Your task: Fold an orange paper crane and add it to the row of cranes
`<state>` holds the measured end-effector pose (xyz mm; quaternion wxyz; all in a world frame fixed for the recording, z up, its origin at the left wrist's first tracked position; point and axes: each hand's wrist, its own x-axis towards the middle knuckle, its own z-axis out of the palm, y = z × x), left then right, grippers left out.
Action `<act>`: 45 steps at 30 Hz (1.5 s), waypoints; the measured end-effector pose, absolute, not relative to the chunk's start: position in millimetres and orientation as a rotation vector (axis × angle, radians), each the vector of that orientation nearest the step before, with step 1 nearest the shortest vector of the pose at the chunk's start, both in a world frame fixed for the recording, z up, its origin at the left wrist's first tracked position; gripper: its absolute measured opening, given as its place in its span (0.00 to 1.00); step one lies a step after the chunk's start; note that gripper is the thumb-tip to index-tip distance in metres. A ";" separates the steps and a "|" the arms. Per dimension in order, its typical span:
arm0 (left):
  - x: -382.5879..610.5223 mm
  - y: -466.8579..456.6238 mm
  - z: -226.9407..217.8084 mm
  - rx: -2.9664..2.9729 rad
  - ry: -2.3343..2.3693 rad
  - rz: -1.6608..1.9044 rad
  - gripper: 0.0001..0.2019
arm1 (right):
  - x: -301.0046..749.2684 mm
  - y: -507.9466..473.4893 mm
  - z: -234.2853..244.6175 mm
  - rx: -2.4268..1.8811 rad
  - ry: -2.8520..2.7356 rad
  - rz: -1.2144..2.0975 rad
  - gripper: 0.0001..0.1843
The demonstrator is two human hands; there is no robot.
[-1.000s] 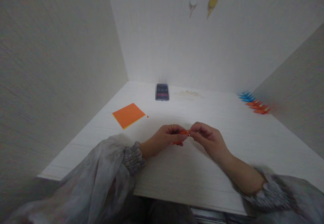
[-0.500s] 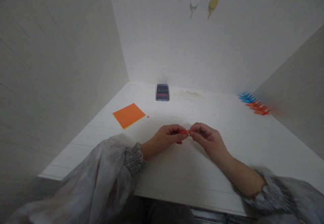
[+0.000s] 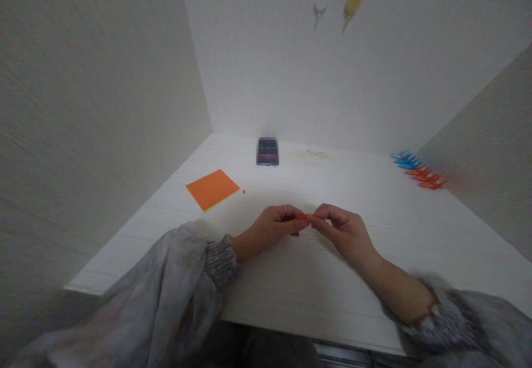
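Between my two hands, over the front middle of the white table, is a small piece of folded orange paper (image 3: 302, 217). My left hand (image 3: 279, 222), with a ring on one finger, is closed around it and hides most of it. The thumb and index finger of my right hand (image 3: 338, 223) pinch the paper's right tip. To the left lies a stack of square orange paper (image 3: 213, 189) with a yellow edge showing. A tiny orange scrap (image 3: 244, 192) rests by its right corner.
Blue folded paper pieces (image 3: 407, 160) and orange folded paper pieces (image 3: 424, 177) stand in a row by the right wall. A blurred dark box (image 3: 267, 152) is at the back wall. Two hooks, one white (image 3: 320, 6) and one yellow (image 3: 352, 5), are fixed above. The table (image 3: 266, 296) has a front edge near me.
My right fingers have shifted very slightly at the tip of the orange paper. My left hand keeps its hold, and the things on the table stay in place.
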<state>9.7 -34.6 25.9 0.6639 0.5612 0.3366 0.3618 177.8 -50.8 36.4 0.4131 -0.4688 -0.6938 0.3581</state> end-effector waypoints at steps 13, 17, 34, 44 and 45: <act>9.6 -35.5 26.2 1.342 0.755 0.824 0.10 | 174.1 -54.8 33.6 -1.145 -1.614 1.008 0.07; 10.0 -35.6 28.2 1.323 0.738 0.812 0.09 | 171.4 -56.9 34.3 -1.157 -1.599 0.983 0.09; 10.8 -34.8 25.5 1.307 0.804 0.790 0.11 | 174.1 -50.8 34.7 -1.193 -1.405 0.705 0.07; 10.1 -32.2 22.8 1.306 0.838 0.832 0.11 | 171.1 -49.5 35.3 -1.187 -1.663 0.969 0.08; 10.2 -31.8 22.2 1.307 0.840 0.830 0.11 | 170.3 -50.0 34.7 -1.197 -1.675 0.966 0.08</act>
